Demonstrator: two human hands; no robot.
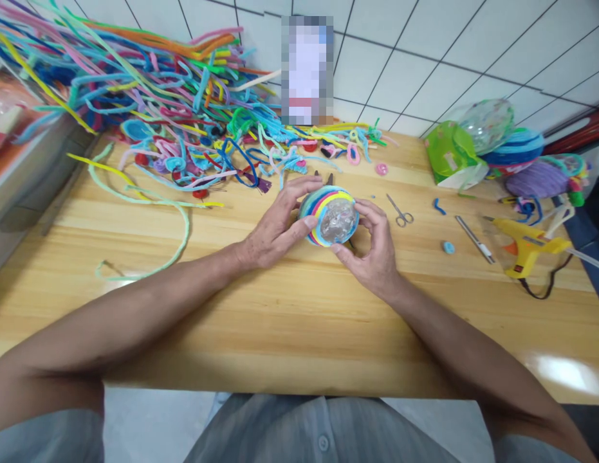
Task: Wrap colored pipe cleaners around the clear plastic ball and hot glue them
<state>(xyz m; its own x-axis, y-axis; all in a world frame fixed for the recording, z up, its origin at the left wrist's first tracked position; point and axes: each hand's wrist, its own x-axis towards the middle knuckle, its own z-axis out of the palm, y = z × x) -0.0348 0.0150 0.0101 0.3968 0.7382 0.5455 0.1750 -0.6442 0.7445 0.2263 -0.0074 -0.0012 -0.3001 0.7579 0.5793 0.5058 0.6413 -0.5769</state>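
Observation:
Between my two hands is a clear plastic ball (338, 220), partly wrapped in rows of blue, teal, pink and yellow pipe cleaner. Its bare transparent side is turned toward me and to the right. My left hand (284, 222) curves around the wrapped left side, its thumb lying along the front. On the right edge, my right hand (374, 247) grips with thumb below and fingers above. Just behind the ball, two dark tips (324, 178) of a tool stick out; the rest of it is hidden.
A large heap of colourful pipe cleaners (174, 96) covers the back left. Light green (187, 231) and yellow strands lie nearer. To the right are scissors (399, 211), a utility knife (475, 239) and a yellow glue gun (528, 244). A green packet (448, 154) and a phone (306, 77) stand behind.

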